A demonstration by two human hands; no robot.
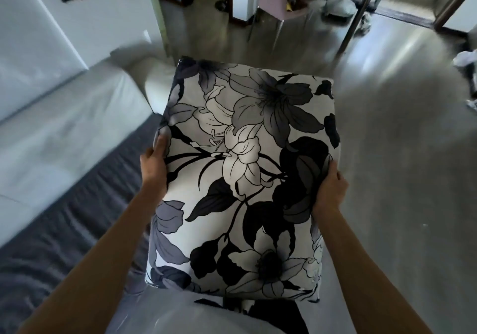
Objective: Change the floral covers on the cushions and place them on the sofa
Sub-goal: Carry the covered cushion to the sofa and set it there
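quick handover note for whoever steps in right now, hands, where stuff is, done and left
Left hand: grips the left edge of the floral cushion, thumb on top.
Right hand: grips the cushion's right edge.
The cushion is held up flat in front of the body, off the sofa, which lies to the left with a grey throw along its front.
Done: this cushion is in a floral cover; whether that is the old or the new one cannot be told.
Left: set this cushion on the sofa once it wears the right cover. No other cushions or covers are in view.
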